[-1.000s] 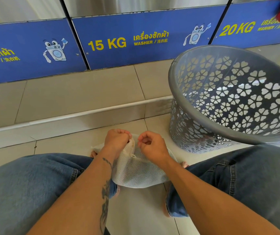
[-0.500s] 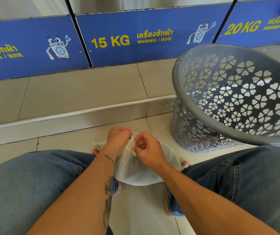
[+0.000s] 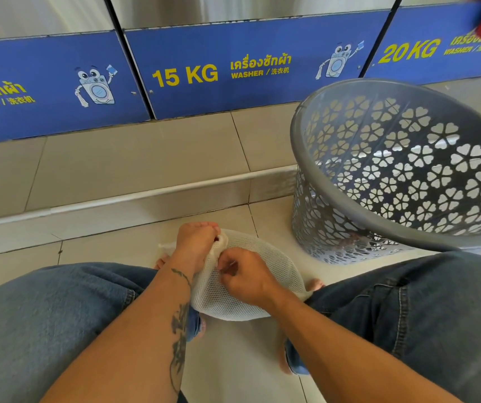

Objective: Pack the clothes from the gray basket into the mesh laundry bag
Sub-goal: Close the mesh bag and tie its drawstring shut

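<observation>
Two bare hands gripping the top of a filled white mesh laundry bag (image 3: pixel 242 289) on the pale tiled floor (image 3: pixel 111 251).

The bag sits bulging on the floor between the person's denim-clad knees (image 3: pixel 58 315), near the foot of the tiled step (image 3: pixel 134 196) under the blue washer panels (image 3: pixel 233 71). The left hand (image 3: pixel 197 242) reaches down from a tattooed forearm, its fingers curled into a fist clamped on the bunched mesh at the bag's upper edge. The right hand (image 3: pixel 246 276) lies just beside it, knuckles up, thumb and fingertips pinched together on the mesh at the bag's top; what they pinch is too small to tell. The round gray plastic basket (image 3: pixel 335 193) with flower-shaped cut-outs stands tilted on the floor to the right, near the right knee.
</observation>
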A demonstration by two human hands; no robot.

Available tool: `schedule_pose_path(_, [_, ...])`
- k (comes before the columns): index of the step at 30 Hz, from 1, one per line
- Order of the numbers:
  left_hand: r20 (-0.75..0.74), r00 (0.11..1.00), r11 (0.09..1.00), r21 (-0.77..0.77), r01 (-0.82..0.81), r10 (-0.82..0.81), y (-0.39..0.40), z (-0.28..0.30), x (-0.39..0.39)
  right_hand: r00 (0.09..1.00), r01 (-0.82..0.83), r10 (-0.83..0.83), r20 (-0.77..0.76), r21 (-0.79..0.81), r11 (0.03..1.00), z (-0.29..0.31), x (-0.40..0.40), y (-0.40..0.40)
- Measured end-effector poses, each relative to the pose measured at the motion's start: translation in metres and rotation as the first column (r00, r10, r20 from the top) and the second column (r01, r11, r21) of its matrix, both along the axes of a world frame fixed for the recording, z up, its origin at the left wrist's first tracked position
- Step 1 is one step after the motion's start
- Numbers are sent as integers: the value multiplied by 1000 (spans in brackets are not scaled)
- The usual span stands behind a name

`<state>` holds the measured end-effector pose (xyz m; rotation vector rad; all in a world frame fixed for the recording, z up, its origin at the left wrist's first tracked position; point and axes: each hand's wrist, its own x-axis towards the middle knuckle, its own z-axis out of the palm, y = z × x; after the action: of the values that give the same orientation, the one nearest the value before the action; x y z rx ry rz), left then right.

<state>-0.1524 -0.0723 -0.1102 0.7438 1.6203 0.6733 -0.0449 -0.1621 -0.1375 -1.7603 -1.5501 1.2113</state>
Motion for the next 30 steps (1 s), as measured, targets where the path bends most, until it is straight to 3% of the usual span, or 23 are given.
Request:
schedule_pose_path(3, [-9, 1000, 999, 31, 22, -21, -2, 0, -3, 961, 189, -214, -176, -146, 971, 3, 9, 6])
schedule_pose_path(8, [23, 968, 968, 26, 251, -252, -8, 7, -11, 867, 266, -367, -337, -309, 913, 11, 3, 17])
schedule_pose_path(12, [-10, 921, 920, 26, 391, -391, -20, 14, -20, 852, 318, -408, -329, -294, 901, 10, -2, 20])
schedule_pose_path(18, [-144, 955, 958, 85, 275, -261, -26, 20, -26, 888, 322, -366, -277, -193, 927, 17, -6, 20])
schedule_pose_path(24, [-197, 945, 957, 75, 280, -261, -29, 22, -18, 963, 262, -257, -80, 50, 964, 22, 4, 13])
schedule_pose_path(27, [-268, 916, 942, 74, 329, -299, -32, 24, -17, 949, 282, -282, -144, -19, 959, 29, 11, 19])
schedule_pose_path(30, [-286, 892, 921, 75, 383, -349, -34, 31, -19, 856, 345, -398, -331, -209, 915, 37, 15, 25])
